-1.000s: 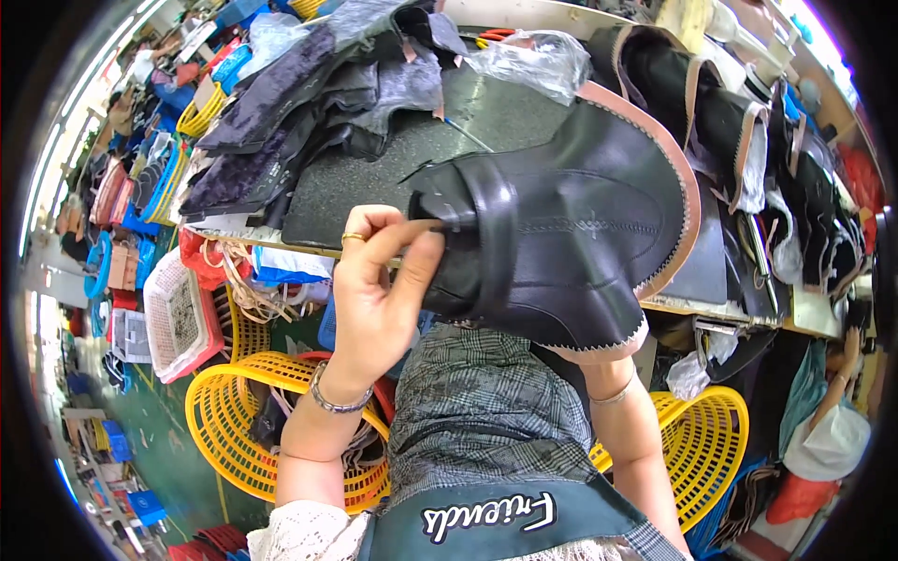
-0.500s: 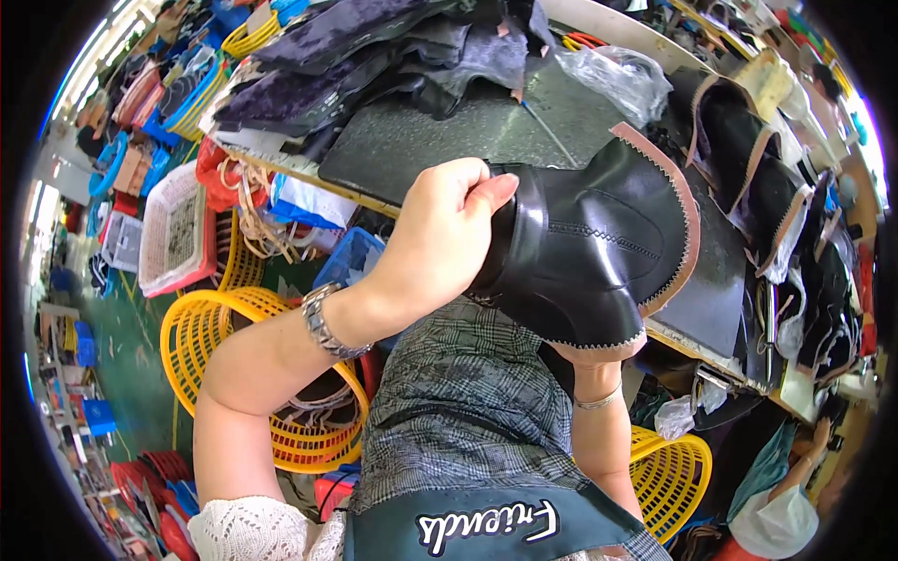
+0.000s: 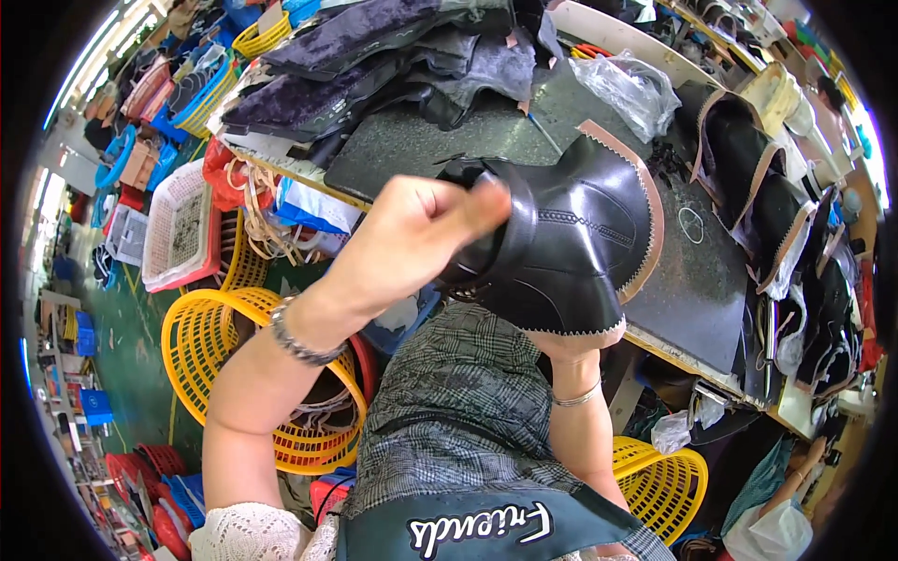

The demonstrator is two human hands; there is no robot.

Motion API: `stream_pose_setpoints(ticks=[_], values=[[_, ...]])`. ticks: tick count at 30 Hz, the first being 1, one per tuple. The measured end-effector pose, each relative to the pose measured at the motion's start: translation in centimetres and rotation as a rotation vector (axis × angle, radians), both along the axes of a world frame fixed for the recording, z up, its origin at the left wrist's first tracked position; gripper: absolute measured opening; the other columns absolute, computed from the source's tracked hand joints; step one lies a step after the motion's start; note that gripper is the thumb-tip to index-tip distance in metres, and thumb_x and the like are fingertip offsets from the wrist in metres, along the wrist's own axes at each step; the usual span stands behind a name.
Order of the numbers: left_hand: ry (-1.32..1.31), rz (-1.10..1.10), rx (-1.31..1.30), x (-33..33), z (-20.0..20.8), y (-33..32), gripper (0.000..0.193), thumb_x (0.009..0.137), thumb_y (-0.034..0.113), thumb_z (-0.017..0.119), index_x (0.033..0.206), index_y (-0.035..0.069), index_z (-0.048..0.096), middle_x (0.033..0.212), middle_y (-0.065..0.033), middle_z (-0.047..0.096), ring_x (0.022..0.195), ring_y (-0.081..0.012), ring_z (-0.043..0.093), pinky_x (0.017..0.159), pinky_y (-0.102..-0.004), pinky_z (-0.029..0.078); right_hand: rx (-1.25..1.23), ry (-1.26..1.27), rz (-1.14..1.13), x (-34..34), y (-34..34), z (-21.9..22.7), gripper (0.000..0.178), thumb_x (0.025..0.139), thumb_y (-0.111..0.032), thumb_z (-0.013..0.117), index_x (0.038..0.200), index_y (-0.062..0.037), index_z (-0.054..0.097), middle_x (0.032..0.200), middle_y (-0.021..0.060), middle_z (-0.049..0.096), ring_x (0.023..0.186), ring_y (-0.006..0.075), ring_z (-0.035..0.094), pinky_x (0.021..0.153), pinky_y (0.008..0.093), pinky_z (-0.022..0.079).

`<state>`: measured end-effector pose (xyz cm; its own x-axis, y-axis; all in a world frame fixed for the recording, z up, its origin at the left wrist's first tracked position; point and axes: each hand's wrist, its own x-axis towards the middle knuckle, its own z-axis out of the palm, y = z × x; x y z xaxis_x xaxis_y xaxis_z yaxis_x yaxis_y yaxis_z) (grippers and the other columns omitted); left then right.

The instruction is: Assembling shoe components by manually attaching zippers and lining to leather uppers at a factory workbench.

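A glossy black leather boot upper [image 3: 580, 224] with a zigzag-cut, pinkish-tan lower edge is held in front of me, above the table's near edge. My left hand [image 3: 412, 234] is at its shaft end, fingers curled against the turned-over leather; the thumb is smeared by motion. Beneath the upper, my right hand [image 3: 566, 344] supports it from the lower edge, and its fingers are hidden by the leather. More black boot uppers [image 3: 739, 140] with the same tan edging lie at the right side of the table.
Dark fleece-lined pieces [image 3: 374, 65] are piled on the table's far left, beside a clear plastic bag [image 3: 631, 89]. The dark work surface [image 3: 697, 299] lies under the boot upper. Yellow baskets [image 3: 201, 351] flank me below table height. A white crate [image 3: 178, 224] stands at left.
The boot upper has moved slightly left, with both hands. My left hand has shifted left and down, and its thumb, earlier pressed on the shaft edge, is now blurred.
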<state>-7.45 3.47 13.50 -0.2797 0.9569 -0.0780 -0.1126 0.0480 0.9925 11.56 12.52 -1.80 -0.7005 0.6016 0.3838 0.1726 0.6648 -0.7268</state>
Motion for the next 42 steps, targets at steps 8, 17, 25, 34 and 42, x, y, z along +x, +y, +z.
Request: stream_pose_setpoints(ticks=[8, 17, 25, 34, 42], values=[[0.401, 0.139, 0.087, 2.2, -0.4, -1.8, 0.017, 0.074, -0.002, 0.075, 0.091, -0.003, 0.071, 0.084, -0.0075, 0.071, 0.077, -0.0092, 0.062, 0.072, -0.0278, 0.05, 0.015, 0.091, -0.172, -1.7, -2.4, 4.4, 0.037, 0.086, -0.014, 0.063, 0.121, -0.0023, 0.057, 0.114, 0.0109, 0.065, 0.103, 0.023, 0.063, 0.094, 0.0333, 0.048], [0.996, -0.598, -0.101, -0.4, 8.0, -3.9, 0.021, 0.067, -0.002, 0.072, 0.087, -0.001, 0.068, 0.078, -0.0166, 0.065, 0.081, -0.0359, 0.064, 0.07, -0.0373, 0.05, -0.253, 0.456, -0.308, 8.4, -1.4, 16.5, 0.046, 0.079, -0.02, 0.075, 0.112, 0.0067, 0.056, 0.108, 0.018, 0.065, 0.107, 0.0263, 0.062, 0.098, 0.0416, 0.045], [0.773, -1.193, -0.232, 2.7, 5.7, -1.1, 0.041, 0.072, 0.031, 0.079, 0.078, -0.005, 0.06, 0.067, -0.0218, 0.06, 0.069, -0.0389, 0.062, 0.06, -0.0422, 0.048, -0.14, -0.27, 1.019, 1.9, 1.5, 17.4, 0.024, 0.077, -0.019, 0.075, 0.088, -0.0006, 0.063, 0.07, 0.0134, 0.062, 0.08, 0.0358, 0.062, 0.098, 0.0452, 0.041], [1.183, -1.206, -0.178, 4.0, 3.2, -1.4, 0.04, 0.066, 0.015, 0.078, 0.096, -0.003, 0.06, 0.083, -0.0197, 0.063, 0.085, -0.0371, 0.062, 0.072, -0.043, 0.047, -0.042, -0.417, 0.938, 2.5, 1.8, 17.0, 0.034, 0.079, -0.028, 0.075, 0.073, 0.0006, 0.057, 0.062, 0.0183, 0.056, 0.067, 0.0389, 0.058, 0.064, 0.0438, 0.045], [-0.535, -0.471, -0.419, 2.7, -3.7, -5.4, 0.052, 0.086, 0.007, 0.069, 0.132, -0.004, 0.046, 0.122, -0.008, 0.059, 0.107, -0.0158, 0.058, 0.097, -0.031, 0.044, -0.442, -0.18, 0.42, 7.1, 1.8, 14.9, 0.025, 0.09, -0.018, 0.067, 0.078, 0.0029, 0.06, 0.06, 0.0102, 0.047, 0.059, 0.0089, 0.037, 0.052, 0.0313, 0.038]])
